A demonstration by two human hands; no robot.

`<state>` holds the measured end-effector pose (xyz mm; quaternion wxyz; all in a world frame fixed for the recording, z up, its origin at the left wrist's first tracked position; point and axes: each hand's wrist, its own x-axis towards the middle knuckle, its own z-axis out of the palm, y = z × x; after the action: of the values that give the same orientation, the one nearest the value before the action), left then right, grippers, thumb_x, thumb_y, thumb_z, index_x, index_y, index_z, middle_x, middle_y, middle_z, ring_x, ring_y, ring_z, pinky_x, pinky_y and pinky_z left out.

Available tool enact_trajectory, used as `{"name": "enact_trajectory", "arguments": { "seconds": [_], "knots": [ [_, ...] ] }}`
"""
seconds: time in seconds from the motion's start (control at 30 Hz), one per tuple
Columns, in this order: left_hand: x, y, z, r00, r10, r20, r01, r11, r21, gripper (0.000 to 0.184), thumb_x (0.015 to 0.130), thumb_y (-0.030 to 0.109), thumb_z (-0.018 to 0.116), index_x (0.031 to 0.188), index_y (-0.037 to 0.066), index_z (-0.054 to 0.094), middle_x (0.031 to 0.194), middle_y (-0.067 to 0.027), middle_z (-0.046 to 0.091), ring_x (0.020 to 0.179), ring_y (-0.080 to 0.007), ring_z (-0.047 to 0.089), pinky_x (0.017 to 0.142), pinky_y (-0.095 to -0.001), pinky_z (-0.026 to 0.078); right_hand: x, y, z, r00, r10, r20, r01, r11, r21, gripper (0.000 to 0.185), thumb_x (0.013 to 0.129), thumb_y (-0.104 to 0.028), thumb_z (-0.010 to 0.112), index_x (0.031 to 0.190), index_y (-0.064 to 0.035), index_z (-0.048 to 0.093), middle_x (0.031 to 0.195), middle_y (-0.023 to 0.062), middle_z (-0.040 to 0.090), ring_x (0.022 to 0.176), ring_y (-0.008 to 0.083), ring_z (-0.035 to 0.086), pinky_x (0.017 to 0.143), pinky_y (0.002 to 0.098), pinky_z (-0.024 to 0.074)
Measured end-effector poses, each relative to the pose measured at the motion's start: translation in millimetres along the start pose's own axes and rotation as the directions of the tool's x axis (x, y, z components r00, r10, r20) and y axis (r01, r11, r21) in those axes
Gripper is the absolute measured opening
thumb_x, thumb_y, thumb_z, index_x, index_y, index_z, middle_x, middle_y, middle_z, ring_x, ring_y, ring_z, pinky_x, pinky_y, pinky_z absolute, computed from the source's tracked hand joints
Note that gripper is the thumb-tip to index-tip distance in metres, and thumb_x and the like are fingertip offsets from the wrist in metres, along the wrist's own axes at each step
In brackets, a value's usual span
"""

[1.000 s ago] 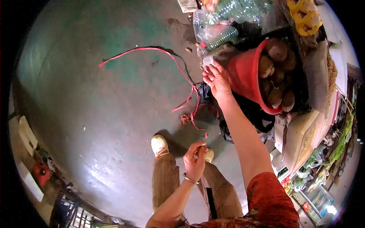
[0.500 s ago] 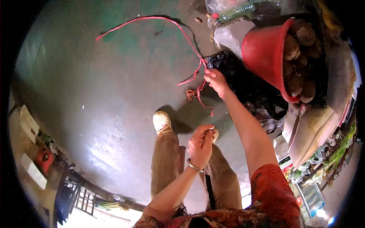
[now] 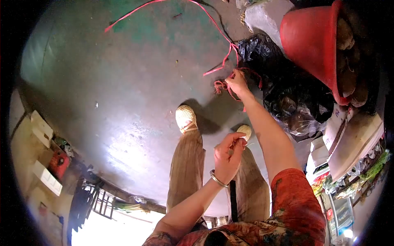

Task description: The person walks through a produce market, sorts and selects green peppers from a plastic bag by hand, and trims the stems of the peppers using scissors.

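Note:
My right hand reaches forward over the floor, fingers closed on red string, part of it a small bundle. One loose strand curls to the right over a black plastic bag. A longer pink-red plastic string lies in an arc on the floor, its near end close to my right hand. My left hand, with a bracelet at the wrist, is held above my legs, fingers pinched together. Whatever may be in that pinch is hidden.
A tilted red bucket with brown, root-like lumps stands at the right behind the bags. Cardboard and vegetables lie along the right side. My woven shoes are on the grey floor. A red object sits at far left.
My right hand has moved from beside the string's knot to the bundle nearer me, and a strand has lifted over the black bag. My left hand stays pinched. The whole view has shifted.

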<state>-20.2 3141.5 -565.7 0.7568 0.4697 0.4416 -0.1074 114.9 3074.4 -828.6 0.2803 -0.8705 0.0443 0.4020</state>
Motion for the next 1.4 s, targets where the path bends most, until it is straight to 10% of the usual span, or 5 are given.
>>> {"name": "enact_trajectory", "arguments": {
  "seconds": [0.4,0.63,0.73,0.9,1.4],
  "knots": [
    [13,-13,-7,0.996,0.085,-0.035,-0.085,0.996,-0.009,0.024,0.086,0.000,0.054,0.110,0.004,0.058,0.098,-0.0073,0.061,0.081,-0.0118,0.058,0.071,-0.0257,0.050,-193,-47,-122,0.999,-0.017,0.028,-0.003,0.800,0.600,0.015,0.087,-0.008,0.058,0.100,-0.0010,0.062,0.086,0.0031,0.063,0.071,0.0101,0.058,0.061,0.0232,0.0460],
    [-44,-3,6,0.698,0.684,0.212,-0.608,0.411,0.679,0.060,0.070,-0.011,0.057,0.126,0.009,0.053,0.128,-0.0122,0.044,0.077,-0.0169,0.057,0.065,-0.0270,0.050,-380,-50,-192,0.904,-0.201,0.377,0.064,0.936,0.346,0.016,0.085,-0.007,0.057,0.100,-0.0016,0.062,0.092,0.0050,0.064,0.082,0.0115,0.059,0.071,0.0249,0.0488],
    [-91,-6,-1,0.885,0.223,0.409,-0.415,0.778,0.472,0.038,0.074,-0.012,0.055,0.108,0.005,0.058,0.104,-0.0111,0.058,0.078,-0.0236,0.058,0.066,-0.0302,0.049,-421,-36,-215,0.916,-0.068,0.397,-0.228,0.725,0.650,0.018,0.083,0.000,0.055,0.101,-0.0027,0.059,0.088,0.0045,0.060,0.075,0.0109,0.056,0.066,0.0259,0.0468],
    [-169,45,5,0.812,0.379,0.444,-0.579,0.619,0.530,0.022,0.080,-0.005,0.057,0.101,0.003,0.059,0.088,-0.0121,0.059,0.077,-0.0279,0.060,0.067,-0.0332,0.049,-446,-22,-262,0.976,0.094,0.198,-0.219,0.333,0.917,0.022,0.083,0.001,0.052,0.104,-0.0011,0.058,0.088,0.0064,0.060,0.076,0.0133,0.055,0.067,0.0273,0.0469],
    [-273,17,-20,0.991,0.137,0.008,-0.131,0.931,0.341,0.011,0.090,0.011,0.057,0.089,0.001,0.058,0.066,0.0009,0.052,0.056,-0.0063,0.046,0.049,-0.0223,0.037,-439,5,-263,0.998,0.053,0.023,-0.050,0.574,0.817,0.029,0.086,-0.009,0.057,0.114,-0.0028,0.058,0.093,0.0044,0.061,0.084,0.0112,0.055,0.072,0.0244,0.0433]
  ]
}}
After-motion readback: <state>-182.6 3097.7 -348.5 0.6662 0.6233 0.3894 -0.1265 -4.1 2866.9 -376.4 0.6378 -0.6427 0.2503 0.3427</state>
